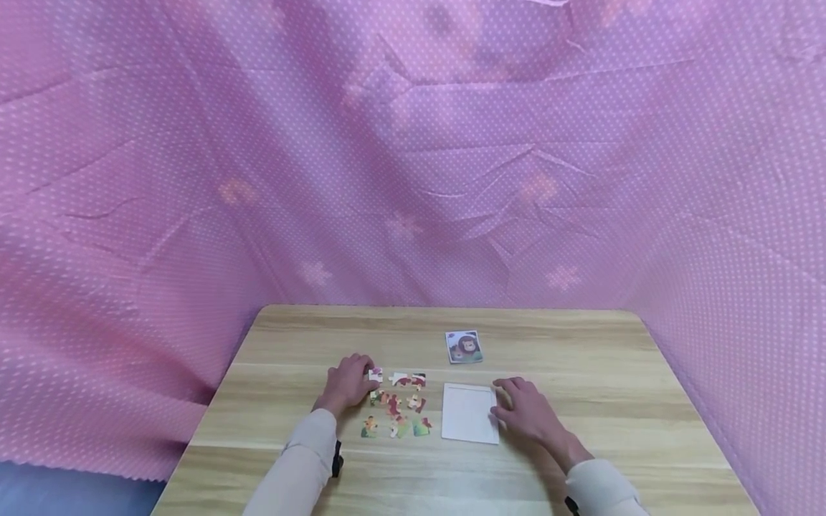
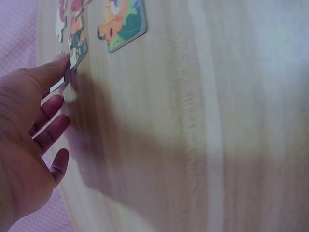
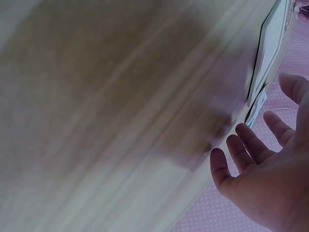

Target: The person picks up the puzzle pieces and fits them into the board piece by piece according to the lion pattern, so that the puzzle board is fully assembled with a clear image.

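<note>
My left hand [image 1: 348,383] is at the far left corner of a group of cardboard puzzle pieces. Its thumb and forefinger pinch the edges of a corner puzzle piece [image 1: 376,374], partly hidden behind the thumb in the left wrist view. Loose pieces lie in rough rows beside it, among them a green piece [image 1: 422,426] and a piece with an orange animal [image 2: 123,24]. To their right lies a flat white puzzle tray [image 1: 470,414]. My right hand [image 1: 529,412] is at the tray's right edge, fingers loosely spread, holding nothing.
A small stack of lion picture cards [image 1: 464,347] lies beyond the tray. Everything sits on a light wooden table [image 1: 548,344]. A pink dotted curtain [image 1: 413,179] hangs behind the table and along both sides.
</note>
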The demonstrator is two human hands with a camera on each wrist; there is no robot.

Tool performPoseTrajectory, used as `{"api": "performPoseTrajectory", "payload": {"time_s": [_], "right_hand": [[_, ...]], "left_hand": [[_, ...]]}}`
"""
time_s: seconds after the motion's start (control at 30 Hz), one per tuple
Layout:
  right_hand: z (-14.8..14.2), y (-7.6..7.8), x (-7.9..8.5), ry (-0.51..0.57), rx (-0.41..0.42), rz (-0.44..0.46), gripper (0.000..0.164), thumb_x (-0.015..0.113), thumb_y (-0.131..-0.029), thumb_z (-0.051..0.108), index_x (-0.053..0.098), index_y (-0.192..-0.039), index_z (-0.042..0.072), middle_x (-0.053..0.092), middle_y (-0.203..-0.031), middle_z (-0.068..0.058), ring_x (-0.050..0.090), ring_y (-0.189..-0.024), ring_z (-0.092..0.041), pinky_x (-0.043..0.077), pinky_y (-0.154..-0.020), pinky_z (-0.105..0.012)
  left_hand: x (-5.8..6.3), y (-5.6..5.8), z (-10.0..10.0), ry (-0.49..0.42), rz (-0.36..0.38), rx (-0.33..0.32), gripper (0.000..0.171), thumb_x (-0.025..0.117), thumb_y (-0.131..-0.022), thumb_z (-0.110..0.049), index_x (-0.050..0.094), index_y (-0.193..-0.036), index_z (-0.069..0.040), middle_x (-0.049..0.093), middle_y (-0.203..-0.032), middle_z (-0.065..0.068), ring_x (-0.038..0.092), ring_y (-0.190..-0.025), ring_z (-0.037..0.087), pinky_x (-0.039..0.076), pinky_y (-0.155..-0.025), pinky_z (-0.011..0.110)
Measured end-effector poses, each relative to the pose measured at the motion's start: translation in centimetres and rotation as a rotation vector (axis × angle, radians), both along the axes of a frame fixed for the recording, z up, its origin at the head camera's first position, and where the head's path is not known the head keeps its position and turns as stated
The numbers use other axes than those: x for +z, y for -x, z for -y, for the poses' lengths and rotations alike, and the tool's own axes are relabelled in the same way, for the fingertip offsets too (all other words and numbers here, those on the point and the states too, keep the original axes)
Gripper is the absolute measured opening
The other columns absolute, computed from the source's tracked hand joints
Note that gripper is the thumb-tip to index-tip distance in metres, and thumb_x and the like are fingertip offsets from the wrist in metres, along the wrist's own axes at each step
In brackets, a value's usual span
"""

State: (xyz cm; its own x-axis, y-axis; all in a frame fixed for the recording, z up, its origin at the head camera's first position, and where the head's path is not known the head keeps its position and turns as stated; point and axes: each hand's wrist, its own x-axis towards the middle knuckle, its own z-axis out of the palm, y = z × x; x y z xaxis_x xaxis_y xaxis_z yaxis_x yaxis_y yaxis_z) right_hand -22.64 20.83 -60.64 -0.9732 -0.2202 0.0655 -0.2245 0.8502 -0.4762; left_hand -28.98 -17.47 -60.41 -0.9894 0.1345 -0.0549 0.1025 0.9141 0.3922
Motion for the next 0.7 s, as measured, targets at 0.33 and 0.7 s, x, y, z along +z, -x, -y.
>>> {"api": "performPoseTrajectory", "payload": {"time_s": [0.33,0.7], "right_hand": [[0.2,-0.8,-0.9,-0.031,-0.001,-0.071,0.042,0.076,-0.079,0.032,0.065,-0.117,0.018,0.062,-0.123,-0.01,0.056,-0.114,-0.033,0.044,-0.095,-0.055],[0.2,-0.9,-1.4,-0.068,-0.007,-0.089,0.035,0.073,-0.079,0.025,0.068,-0.112,0.017,0.059,-0.127,-0.013,0.053,-0.119,-0.036,0.04,-0.098,-0.057]], "left_hand": [[-1.2,-0.7,0.2,-0.118,-0.064,0.058,0.031,0.074,-0.083,-0.029,0.062,-0.11,-0.02,0.062,-0.091,-0.004,0.057,-0.091,0.019,0.035,-0.089,0.05],[-1.4,-1.3,-0.5,-0.325,-0.115,0.103,0.018,0.068,-0.088,-0.022,0.061,-0.105,-0.022,0.063,-0.086,-0.008,0.058,-0.08,0.011,0.041,-0.089,0.047]]}}
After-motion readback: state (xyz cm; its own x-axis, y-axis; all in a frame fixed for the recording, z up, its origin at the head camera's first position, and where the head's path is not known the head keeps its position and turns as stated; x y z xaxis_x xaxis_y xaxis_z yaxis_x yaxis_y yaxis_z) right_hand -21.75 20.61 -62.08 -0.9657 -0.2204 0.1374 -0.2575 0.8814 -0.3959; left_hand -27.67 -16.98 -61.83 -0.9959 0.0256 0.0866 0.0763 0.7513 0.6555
